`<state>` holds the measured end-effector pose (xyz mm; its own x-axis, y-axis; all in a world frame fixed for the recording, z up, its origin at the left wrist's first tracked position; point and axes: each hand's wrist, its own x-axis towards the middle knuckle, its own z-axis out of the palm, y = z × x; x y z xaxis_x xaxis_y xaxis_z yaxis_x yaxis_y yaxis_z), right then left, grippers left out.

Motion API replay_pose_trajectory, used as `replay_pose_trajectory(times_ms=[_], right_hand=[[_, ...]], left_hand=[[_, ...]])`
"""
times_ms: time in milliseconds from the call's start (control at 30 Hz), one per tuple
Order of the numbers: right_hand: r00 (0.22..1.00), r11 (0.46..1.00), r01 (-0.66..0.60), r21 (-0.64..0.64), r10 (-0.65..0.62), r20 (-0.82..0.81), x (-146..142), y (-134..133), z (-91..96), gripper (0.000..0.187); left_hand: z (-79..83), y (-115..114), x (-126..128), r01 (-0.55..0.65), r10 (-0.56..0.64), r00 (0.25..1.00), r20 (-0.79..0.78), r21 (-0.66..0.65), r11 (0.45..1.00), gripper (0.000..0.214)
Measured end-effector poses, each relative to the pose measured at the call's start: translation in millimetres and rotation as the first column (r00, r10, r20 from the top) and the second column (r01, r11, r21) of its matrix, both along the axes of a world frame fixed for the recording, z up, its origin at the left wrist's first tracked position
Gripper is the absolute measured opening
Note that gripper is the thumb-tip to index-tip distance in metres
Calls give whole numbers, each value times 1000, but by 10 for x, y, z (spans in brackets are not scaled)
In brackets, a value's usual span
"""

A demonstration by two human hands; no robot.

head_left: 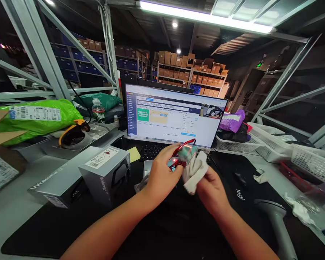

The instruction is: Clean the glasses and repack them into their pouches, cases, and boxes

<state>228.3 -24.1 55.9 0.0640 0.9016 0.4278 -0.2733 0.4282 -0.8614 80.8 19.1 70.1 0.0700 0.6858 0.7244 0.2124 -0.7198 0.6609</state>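
Note:
My left hand (161, 177) is closed on a pair of red-framed sunglasses (184, 153) with mirrored lenses, held above a black desk mat (70, 224). My right hand (209, 186) pinches a white cloth (195, 171) that presses against the glasses. Both hands meet just in front of a black keyboard (153, 150) and a lit computer monitor (173, 115).
A grey product box (105, 173) and a flat grey box (52, 180) lie left of my hands. A green parcel bag (35, 119), tape dispenser (73, 133) and water bottle (98, 110) are further left. White baskets (262, 144), a mouse (239, 177) and a barcode scanner (276, 216) are at right.

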Motion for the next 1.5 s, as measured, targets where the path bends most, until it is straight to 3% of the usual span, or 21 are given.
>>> replay_pose_trajectory(times_ms=[100,233,300,433,533,667,800,900,967,1033,1100,1167,1233,1300,1400,1500], right_hand=[[986,996,35,78,-47,161,-201,-50,53,14],[947,950,292,111,-304,107,-212,43,32,11],[918,921,381,81,-387,82,-146,83,33,16],[922,928,367,-60,-372,-110,-5,124,118,22],[892,925,371,-75,-378,-248,-34,109,125,22],[873,880,475,-4,-472,-125,-239,15,-41,25],[929,930,369,0,-369,-19,-261,1,-57,21],[958,969,220,-110,-235,-162,-121,78,105,23],[938,971,202,-127,-230,-261,-62,113,174,26],[906,940,323,-107,-340,-252,-87,104,144,23],[852,867,495,-52,-497,-164,-180,61,28,21],[822,822,569,18,-568,-49,-274,19,-97,22],[854,855,518,39,-519,32,-302,14,-148,21],[924,924,382,-27,-381,21,-235,55,-89,20],[964,973,181,-147,-205,-172,-32,152,110,28],[930,975,137,-177,-188,-315,91,208,227,35]], left_hand=[[-142,-58,28,40,-39,999,-21,30,999,46],[-305,-130,54,-41,67,990,-127,198,979,48],[-343,-148,81,-21,62,985,-161,245,969,52],[-346,-170,149,37,24,978,-205,291,956,59],[-354,-166,156,41,35,974,-224,324,945,64],[-395,-130,83,-6,67,975,-212,274,962,62],[-397,-133,42,-31,80,973,-218,221,975,59],[-372,-178,86,-32,99,963,-250,258,966,60],[-364,-199,120,-46,127,956,-265,291,956,61],[-369,-195,126,-50,134,955,-265,303,952,62],[-380,-165,99,-36,111,960,-258,279,960,61],[-386,-126,55,-33,88,966,-242,223,974,58],[-381,-99,18,-24,65,969,-238,171,985,55],[-366,-94,8,1,41,968,-247,164,986,57],[-338,-113,45,29,40,956,-291,232,972,62],[-323,-126,90,37,62,945,-320,294,955,62]])
